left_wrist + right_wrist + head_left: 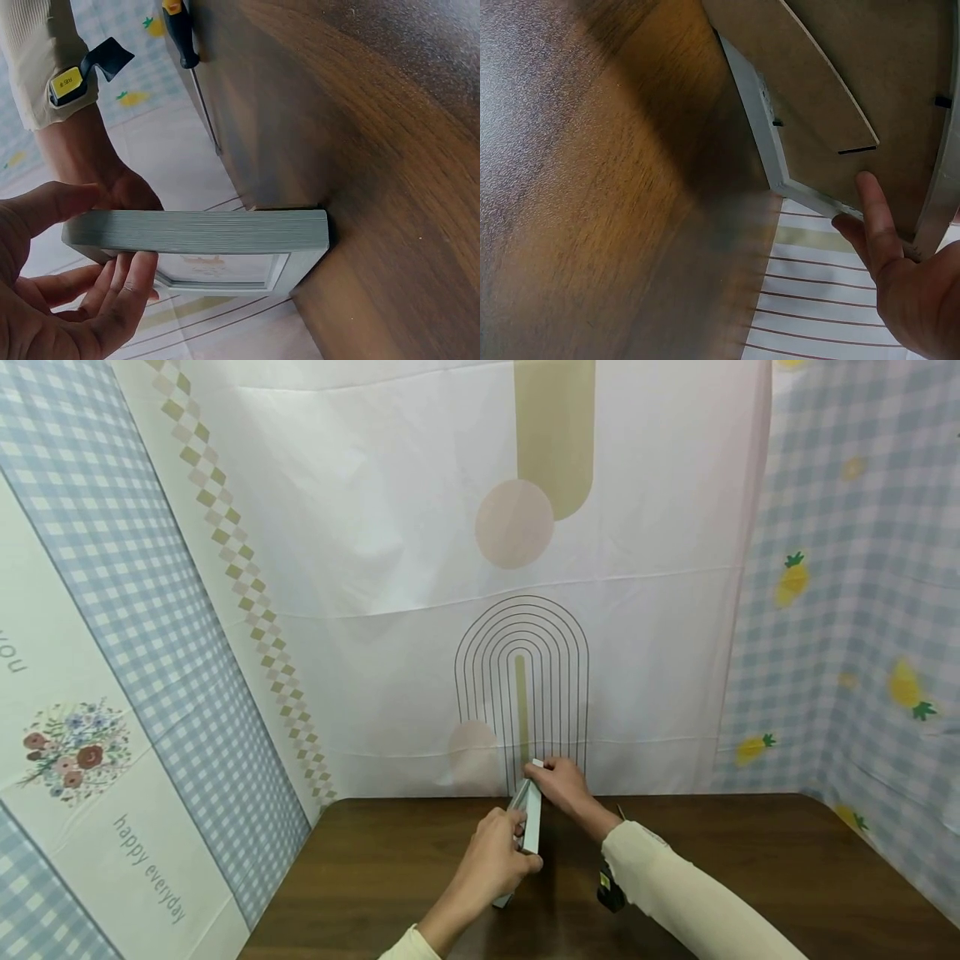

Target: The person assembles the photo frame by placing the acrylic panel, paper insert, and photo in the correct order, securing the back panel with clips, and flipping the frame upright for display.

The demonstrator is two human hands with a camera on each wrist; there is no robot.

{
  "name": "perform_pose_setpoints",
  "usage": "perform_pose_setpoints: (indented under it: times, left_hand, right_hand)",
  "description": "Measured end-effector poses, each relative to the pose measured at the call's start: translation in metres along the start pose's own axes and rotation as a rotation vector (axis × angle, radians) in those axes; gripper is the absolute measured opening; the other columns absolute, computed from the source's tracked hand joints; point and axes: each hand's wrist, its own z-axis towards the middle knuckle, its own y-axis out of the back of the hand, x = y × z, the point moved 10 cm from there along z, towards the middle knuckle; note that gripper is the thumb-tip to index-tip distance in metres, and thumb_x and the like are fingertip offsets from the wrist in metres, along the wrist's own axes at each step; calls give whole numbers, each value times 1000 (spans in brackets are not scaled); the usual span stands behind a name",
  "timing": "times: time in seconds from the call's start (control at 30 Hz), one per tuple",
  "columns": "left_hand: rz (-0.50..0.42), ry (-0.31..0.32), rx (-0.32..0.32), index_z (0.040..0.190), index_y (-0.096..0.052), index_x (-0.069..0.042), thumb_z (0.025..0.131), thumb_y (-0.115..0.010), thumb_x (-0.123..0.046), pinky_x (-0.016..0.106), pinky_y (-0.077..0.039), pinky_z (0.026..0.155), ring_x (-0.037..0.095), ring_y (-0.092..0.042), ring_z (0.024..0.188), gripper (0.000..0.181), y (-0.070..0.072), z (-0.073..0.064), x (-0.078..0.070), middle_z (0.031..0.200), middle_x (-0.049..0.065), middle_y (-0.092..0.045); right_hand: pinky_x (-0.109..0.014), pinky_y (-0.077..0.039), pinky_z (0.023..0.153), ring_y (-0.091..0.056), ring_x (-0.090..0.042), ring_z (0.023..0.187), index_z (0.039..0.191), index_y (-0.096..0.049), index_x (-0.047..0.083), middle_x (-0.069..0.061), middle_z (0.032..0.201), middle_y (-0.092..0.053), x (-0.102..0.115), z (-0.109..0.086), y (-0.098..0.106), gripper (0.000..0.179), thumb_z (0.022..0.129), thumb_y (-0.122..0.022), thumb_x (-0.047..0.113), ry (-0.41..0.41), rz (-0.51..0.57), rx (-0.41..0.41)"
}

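A pale grey-green picture frame (531, 818) is held on edge over the dark wooden table, seen nearly edge-on from the head. My left hand (495, 852) grips its near side, with the thumb on the outer edge and fingers round toward the front; the left wrist view shows the frame's wood-grained side (202, 230) and part of a picture. At the far upper corner my right hand (561, 783) pinches the frame. In the right wrist view the brown backboard (817, 161) faces that hand, its index finger lying along it, with a stand flap (802, 71) on the board.
A screwdriver (180, 34) with a black and yellow handle lies on the table (382, 868), toward the right side. Behind the table's far edge hangs a white patterned cloth (375, 693). Checked cloths hang at both sides. The right sleeve carries a small strapped device (67, 84).
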Motion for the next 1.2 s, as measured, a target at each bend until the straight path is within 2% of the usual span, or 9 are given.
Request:
perform_pose_setpoints:
  times: [0.33,0.63,0.83,0.9,1.07,1.13,1.2]
  left_hand:
    - [50,-18,-5,144,-72,2,81,-100,-15,30,-61,76,11,-61,89,70,-3,1,-2,106,5,-68]
    - [42,-17,-21,139,-75,2,79,-103,-19,34,-63,77,12,-63,89,69,-5,1,-2,109,8,-71]
    - [31,-22,-28,136,-75,3,79,-103,-20,36,-63,75,15,-65,90,68,-8,-1,-2,109,10,-72]
    - [32,-25,-24,136,-75,2,79,-103,-20,36,-63,75,16,-65,91,68,-9,-1,-3,109,10,-73]
    - [43,-31,-25,135,-77,0,77,-103,-21,36,-62,72,15,-67,90,67,-11,-1,-3,107,8,-72]
    - [47,-29,-25,134,-77,0,77,-103,-20,37,-63,73,16,-68,90,66,-12,-1,-4,107,8,-73]
    - [53,-26,-26,133,-78,-1,76,-104,-20,38,-63,73,17,-69,90,66,-13,0,-4,106,7,-73]
  right_hand:
    - [-23,-38,55,-43,-12,58,65,-46,20,7,60,-43,-6,0,-1,40,94,-71,31,-3,31,11]
    - [-25,-41,59,-50,-14,68,72,-56,19,5,69,-53,-12,-2,2,31,94,-71,34,-22,36,-13]
    - [-26,-43,61,-55,-18,76,85,-70,11,-1,81,-63,-13,-5,4,27,93,-73,36,-11,44,-22]
    - [-28,-44,62,-56,-20,77,86,-71,10,-3,82,-64,-15,-3,5,28,92,-73,38,25,54,-22]
    - [-34,-42,57,-54,-20,71,81,-72,18,0,78,-63,-60,36,-8,24,90,-74,41,82,42,-49]
    - [-35,-42,55,-54,-19,70,81,-72,20,2,77,-64,-72,45,-12,23,90,-75,41,58,33,-54]
    - [-35,-43,56,-54,-21,71,81,-72,18,0,77,-64,-67,39,-9,23,90,-75,39,59,51,-46]
